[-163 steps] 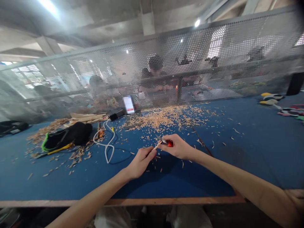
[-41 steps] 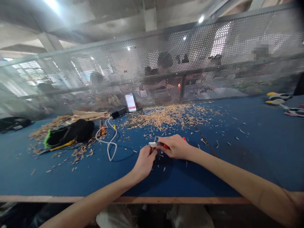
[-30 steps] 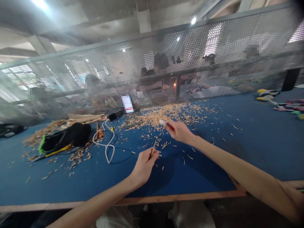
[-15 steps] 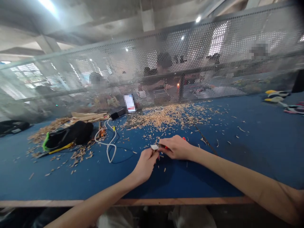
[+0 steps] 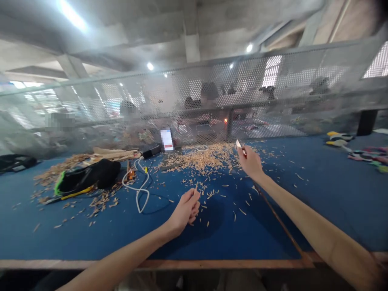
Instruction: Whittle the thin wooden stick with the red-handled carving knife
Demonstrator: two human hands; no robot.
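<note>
My left hand (image 5: 185, 208) is closed above the blue tabletop (image 5: 121, 238), with a thin wooden piece (image 5: 197, 186) poking up from its fingers. To its right and farther back, my right hand (image 5: 251, 161) grips a knife whose pale blade (image 5: 238, 143) points up and away from me. The knife's handle is mostly hidden by the fingers. The two hands are well apart. A broad scatter of curled wood shavings (image 5: 206, 157) lies beyond them, and a few slivers lie between them.
At the left are a black cloth item (image 5: 103, 173), a yellow-handled tool (image 5: 77, 192), wood strips (image 5: 112, 152) and a white cable (image 5: 140, 189). A lit phone (image 5: 167, 140) stands before the perforated metal screen (image 5: 248, 89). Gloves (image 5: 338, 139) lie far right. People are blurred behind the screen.
My right hand has moved away from my left, up and to the right, carrying the knife. My left hand stays near its earlier place. The camera view has tilted up slightly.
</note>
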